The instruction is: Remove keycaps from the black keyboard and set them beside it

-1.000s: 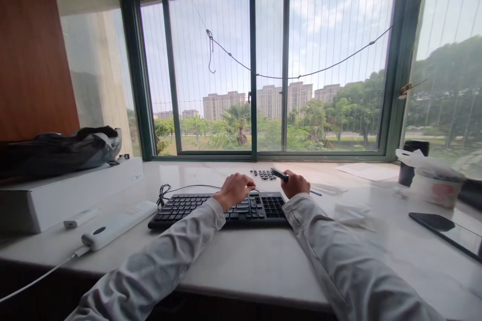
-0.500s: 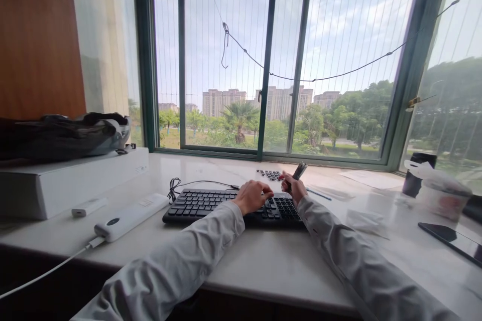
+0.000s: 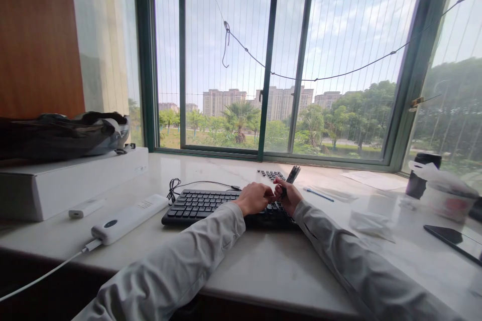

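A black keyboard point(image 3: 199, 203) lies across the worktop, its right end partly hidden under my hands. My right hand point(image 3: 289, 198) is closed around a dark, slender tool point(image 3: 293, 174) that sticks up past the thumb; its exact kind is unclear. Over the keyboard's right part, my left hand point(image 3: 256, 198) has its fingers bent in a pinch and meets the right hand's fingertips. Whatever lies between those left fingers is too small or hidden to tell. Several loose black keycaps point(image 3: 271, 175) lie in rows just behind the hands.
A blue pen point(image 3: 319, 194) lies right of the hands. White power bank point(image 3: 130, 218), small white device point(image 3: 86, 208) and white box point(image 3: 90, 178) occupy the left. At right are crumpled plastic point(image 3: 371, 221), a dark phone point(image 3: 454, 241), a dark cup point(image 3: 424, 175) and a bagged tub point(image 3: 448, 200).
My right hand has moved left and slightly down, bringing its fingers against my left hand's fingertips. The dark tool has shifted left with it. My left hand stays over the keyboard.
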`<move>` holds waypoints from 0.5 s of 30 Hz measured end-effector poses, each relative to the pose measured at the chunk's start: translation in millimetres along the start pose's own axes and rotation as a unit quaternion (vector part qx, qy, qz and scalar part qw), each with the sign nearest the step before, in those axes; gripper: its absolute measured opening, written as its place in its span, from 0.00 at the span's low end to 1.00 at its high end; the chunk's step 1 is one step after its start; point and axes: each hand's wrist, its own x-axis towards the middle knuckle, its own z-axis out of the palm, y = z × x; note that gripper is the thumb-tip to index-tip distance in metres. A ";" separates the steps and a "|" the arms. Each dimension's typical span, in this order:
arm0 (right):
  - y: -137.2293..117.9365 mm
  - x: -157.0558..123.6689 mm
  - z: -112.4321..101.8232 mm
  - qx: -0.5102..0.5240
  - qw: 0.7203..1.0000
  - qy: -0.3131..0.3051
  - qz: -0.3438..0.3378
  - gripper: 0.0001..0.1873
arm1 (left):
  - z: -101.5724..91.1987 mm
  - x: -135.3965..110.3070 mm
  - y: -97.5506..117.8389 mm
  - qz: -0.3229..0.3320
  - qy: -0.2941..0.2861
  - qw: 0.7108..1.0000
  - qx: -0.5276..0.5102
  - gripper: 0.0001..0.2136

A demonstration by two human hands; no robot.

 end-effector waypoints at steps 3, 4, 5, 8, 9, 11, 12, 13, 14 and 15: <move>-0.9 0.6 -0.4 0.006 1.000 0.009 0.012 0.11 | -1.8 0.1 -0.6 0.003 -0.013 1.000 0.016 0.13; -1.5 0.6 -0.4 0.012 1.000 0.014 0.017 0.11 | -2.4 0.3 -0.8 0.001 -0.018 1.000 0.023 0.14; -2.2 0.4 -0.3 0.018 0.999 0.019 0.022 0.10 | -3.1 0.5 -1.1 -0.002 -0.021 0.999 0.030 0.14; -4.1 -1.3 1.4 0.026 0.998 0.039 0.045 0.09 | -5.2 1.6 -3.1 -0.006 -0.030 0.998 0.048 0.15; -4.6 -2.2 2.4 0.026 0.997 0.045 0.052 0.09 | -5.9 2.1 -4.0 -0.003 -0.031 0.998 0.051 0.15; -5.1 -4.1 4.7 0.023 0.997 0.054 0.058 0.08 | -7.3 3.0 -5.8 0.003 -0.039 0.998 0.054 0.15; -5.2 -5.1 5.9 0.022 0.996 0.057 0.058 0.09 | -7.8 3.4 -6.6 0.007 -0.044 0.998 0.055 0.16; -5.1 -6.0 7.2 0.022 0.997 0.058 0.056 0.09 | -8.3 3.8 -7.2 0.010 -0.050 0.997 0.053 0.16; -5.0 -7.0 8.4 0.021 0.997 0.060 0.053 0.10 | -8.6 4.0 -7.7 0.012 -0.057 0.997 0.049 0.16; -4.9 -7.8 9.5 0.021 0.997 0.061 0.050 0.10 | -8.8 4.2 -8.0 0.014 -0.064 0.997 0.045 0.15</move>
